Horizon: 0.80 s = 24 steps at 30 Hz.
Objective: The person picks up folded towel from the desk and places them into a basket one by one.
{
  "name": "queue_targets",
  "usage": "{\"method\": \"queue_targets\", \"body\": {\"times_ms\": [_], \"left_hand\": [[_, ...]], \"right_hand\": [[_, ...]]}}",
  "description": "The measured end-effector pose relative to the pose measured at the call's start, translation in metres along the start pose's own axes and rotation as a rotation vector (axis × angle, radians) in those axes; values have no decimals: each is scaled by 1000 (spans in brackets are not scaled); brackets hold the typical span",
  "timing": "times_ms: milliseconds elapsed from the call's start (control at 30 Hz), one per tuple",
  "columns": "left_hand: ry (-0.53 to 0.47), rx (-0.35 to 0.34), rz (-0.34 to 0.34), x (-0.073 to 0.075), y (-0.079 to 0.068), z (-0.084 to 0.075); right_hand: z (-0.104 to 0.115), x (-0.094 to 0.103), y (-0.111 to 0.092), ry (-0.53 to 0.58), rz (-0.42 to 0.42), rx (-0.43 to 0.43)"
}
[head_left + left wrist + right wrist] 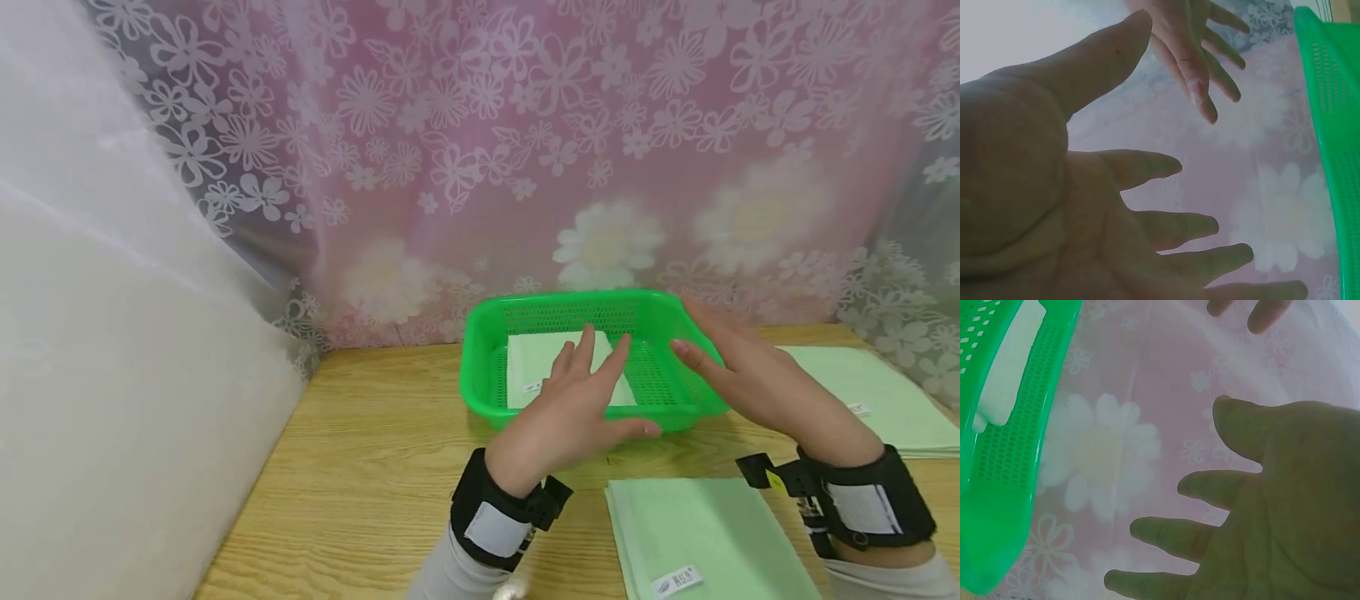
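Observation:
A green plastic basket (480, 367) stands on the table with a folded pale green cloth (536, 354) lying in its left part. My left hand (573, 412) is held above the basket's front edge, fingers spread and holding nothing. To the right, my right hand (757, 375) hovers by the basket's right end, its fingers extended and apart from any cloth. Both palms show bare in the wrist views, the left palm (1085, 219) and the right palm (1285, 506). Nearer to me lies a folded light green cloth (705, 533) with a white label.
Another pile of folded light green cloth (885, 400) lies at the table's right side, partly behind the right forearm. A pink flowered curtain (465, 167) hangs behind the wooden table (360, 467). White sheeting (135, 333) borders it on the left.

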<state>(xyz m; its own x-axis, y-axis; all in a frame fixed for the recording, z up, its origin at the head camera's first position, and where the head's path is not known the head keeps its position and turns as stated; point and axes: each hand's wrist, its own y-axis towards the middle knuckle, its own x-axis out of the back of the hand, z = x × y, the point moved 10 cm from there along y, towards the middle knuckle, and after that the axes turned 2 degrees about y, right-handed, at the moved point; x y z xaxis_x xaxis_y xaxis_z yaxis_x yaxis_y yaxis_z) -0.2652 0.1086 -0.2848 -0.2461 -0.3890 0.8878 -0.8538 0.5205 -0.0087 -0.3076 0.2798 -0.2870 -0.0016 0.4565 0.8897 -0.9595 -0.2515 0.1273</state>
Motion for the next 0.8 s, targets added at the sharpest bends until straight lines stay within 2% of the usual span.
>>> {"method": "queue_targets", "body": {"times_ms": [300,633,800], "left_hand": [[131,-50,72,-22,-11,-15],[247,-72,100,-52,-25,-6],[277,-145,98,-73,-36,-6]], "right_hand": [[-1,0,-6,-8,-7,-4],[-8,-20,-26,-52,43,-11],[-22,-22,-43,-95,43,-24]]}}
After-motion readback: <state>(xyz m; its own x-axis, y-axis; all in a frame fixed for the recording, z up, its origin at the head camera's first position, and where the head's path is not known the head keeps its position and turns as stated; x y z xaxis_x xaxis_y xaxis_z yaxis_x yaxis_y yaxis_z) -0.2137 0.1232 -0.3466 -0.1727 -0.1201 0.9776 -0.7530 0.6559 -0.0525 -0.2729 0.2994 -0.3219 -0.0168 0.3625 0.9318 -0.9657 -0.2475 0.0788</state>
